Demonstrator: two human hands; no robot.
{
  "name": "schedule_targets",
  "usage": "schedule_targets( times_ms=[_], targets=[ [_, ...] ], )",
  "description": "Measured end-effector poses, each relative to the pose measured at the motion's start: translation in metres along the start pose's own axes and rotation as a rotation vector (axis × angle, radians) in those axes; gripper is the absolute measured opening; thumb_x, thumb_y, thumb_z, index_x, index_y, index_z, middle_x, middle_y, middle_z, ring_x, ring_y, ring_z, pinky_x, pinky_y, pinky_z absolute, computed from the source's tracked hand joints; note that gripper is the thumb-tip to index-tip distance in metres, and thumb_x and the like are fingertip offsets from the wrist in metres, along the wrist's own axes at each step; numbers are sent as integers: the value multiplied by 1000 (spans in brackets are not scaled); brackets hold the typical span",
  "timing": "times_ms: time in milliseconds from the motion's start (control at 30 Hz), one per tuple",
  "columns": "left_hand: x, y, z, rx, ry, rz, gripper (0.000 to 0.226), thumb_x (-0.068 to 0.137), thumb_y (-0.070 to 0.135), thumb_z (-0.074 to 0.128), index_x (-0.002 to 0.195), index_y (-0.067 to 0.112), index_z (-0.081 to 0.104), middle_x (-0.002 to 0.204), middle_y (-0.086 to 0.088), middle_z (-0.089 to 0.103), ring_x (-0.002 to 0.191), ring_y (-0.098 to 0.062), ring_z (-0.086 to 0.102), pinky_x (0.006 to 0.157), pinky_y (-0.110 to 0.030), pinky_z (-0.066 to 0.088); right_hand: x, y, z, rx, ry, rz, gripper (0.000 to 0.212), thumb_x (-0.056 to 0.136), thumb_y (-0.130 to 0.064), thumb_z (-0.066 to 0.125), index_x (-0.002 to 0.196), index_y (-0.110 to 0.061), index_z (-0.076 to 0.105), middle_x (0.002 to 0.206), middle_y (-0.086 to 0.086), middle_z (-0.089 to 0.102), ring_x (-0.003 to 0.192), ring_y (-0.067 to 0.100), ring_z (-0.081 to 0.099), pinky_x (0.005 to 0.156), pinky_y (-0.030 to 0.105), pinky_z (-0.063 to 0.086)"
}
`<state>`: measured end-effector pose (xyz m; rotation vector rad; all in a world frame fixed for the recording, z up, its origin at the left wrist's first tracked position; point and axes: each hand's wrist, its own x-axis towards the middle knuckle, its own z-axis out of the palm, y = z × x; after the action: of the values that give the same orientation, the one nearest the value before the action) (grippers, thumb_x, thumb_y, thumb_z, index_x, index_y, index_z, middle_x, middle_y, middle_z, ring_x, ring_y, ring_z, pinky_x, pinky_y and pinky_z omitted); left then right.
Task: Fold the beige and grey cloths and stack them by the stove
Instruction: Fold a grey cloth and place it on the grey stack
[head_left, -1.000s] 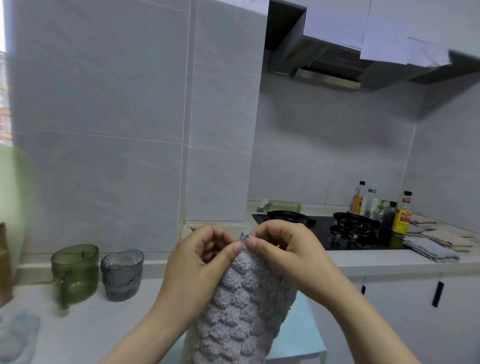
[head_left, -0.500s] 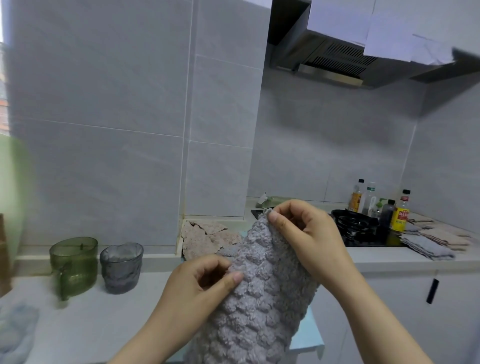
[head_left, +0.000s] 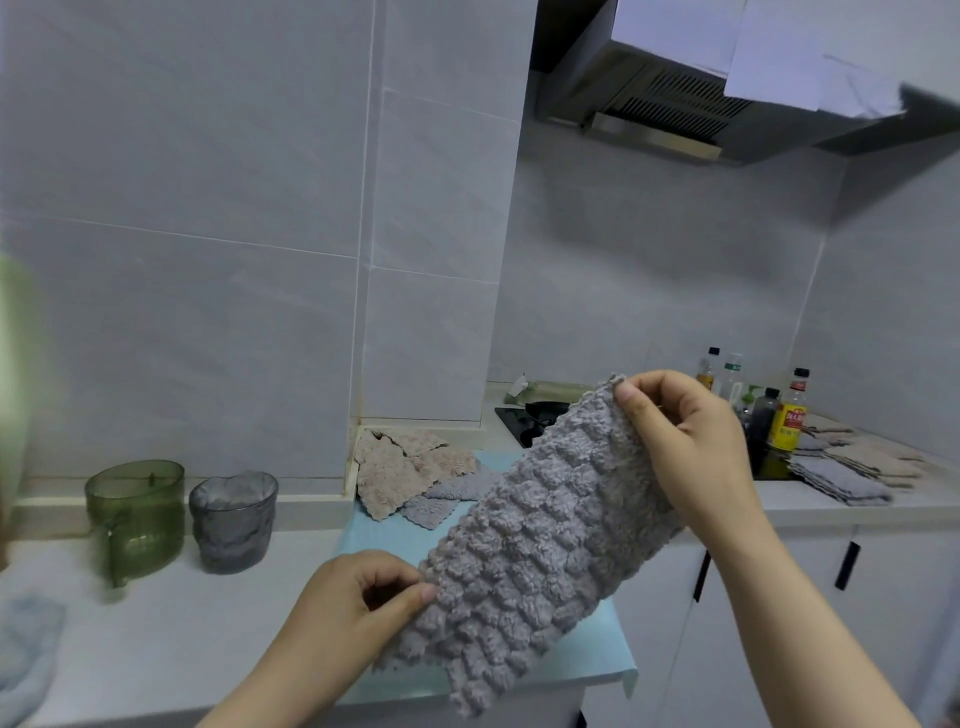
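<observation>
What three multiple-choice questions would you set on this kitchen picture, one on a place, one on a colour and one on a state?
1. Where does the beige cloth pile lie?
A. on the floor
B. at the wall corner
C. in a drawer

2. What colour is the cloth held in both hands?
A. beige
B. green
C. grey

3. What does the left hand do?
A. hangs empty
B. pinches the cloth's lower edge
C. lies flat and open

Answers:
1 B: the pile sits against the tiled corner.
2 C: its bobbled surface is grey.
3 B: thumb and forefinger close on the edge, while the right hand grips the top corner.
</observation>
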<state>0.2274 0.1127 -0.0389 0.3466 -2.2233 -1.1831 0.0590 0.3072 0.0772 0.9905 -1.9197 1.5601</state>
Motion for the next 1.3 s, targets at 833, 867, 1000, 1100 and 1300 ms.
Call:
schedule_targets(
  times_ms=[833,867,1000,1100,1300],
  targets=[
    [25,-13,-39,-289,-123,-177,25,84,28,70,78,4,65,63,-3,57,57,-10,50,55,-18,42,-35,84,-6,-210,25,120,12,98,-26,54,90,-17,59,82,-8,64,80,4,58,63,24,41],
    [27,-15,-36,-366,-89,-215,33,79,36,71,80,4,64,68,-7,61,60,-13,53,59,-21,46,-36,85,-5,-192,32,143,12,98,-26,54,91,-17,59,83,-8,64,81,4,59,64,23,41],
    [32,-24,-21,-408,170,-266,41,83,47,66,99,10,67,101,-15,71,94,-29,65,84,-40,48,-42,84,0,-123,18,225,14,98,-26,53,87,-19,59,76,0,65,74,13,59,59,23,40],
    [32,-21,-14,-212,337,-210,37,85,50,61,93,14,65,91,-16,68,86,-22,63,73,-35,42,-49,81,5,-73,33,262,15,96,-25,56,83,-19,60,72,10,66,68,22,58,59,28,41],
    [25,-4,-8,-157,338,-159,32,87,36,62,89,4,63,69,-18,59,59,-15,48,56,-30,33,-61,69,10,26,16,322,14,93,-22,61,80,-19,63,64,-2,64,60,20,56,57,30,42]
  ],
)
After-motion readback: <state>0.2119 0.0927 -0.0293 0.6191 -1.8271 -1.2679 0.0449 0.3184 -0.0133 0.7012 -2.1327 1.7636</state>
